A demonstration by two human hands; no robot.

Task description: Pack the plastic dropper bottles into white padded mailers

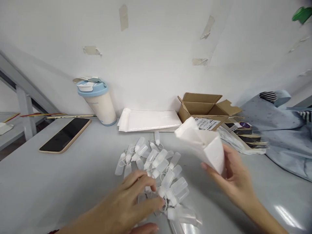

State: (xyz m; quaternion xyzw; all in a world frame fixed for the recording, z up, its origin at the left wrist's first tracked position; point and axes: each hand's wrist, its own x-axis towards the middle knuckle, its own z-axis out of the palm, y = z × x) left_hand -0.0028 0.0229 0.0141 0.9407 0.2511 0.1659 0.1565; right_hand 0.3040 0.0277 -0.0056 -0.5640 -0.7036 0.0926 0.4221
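Black-screened phone [65,135] flat on grey table [80,175] at far left; pale cup [102,105] near it. Then left hand [126,204], fingers parted loosely over clear plastic bottles [159,158] heaped mid-table, contact unclear. Right of heap, white pouch [200,143] gripped in right hand [237,180], before open cardboard box [202,97]. Blue cloth [280,130] at far right.

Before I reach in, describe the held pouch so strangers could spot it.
On the grey table, find the heaped plastic bottles. Right of them, the right hand holds a white pouch, open-mouthed, unlike the flat white packets by the wall.
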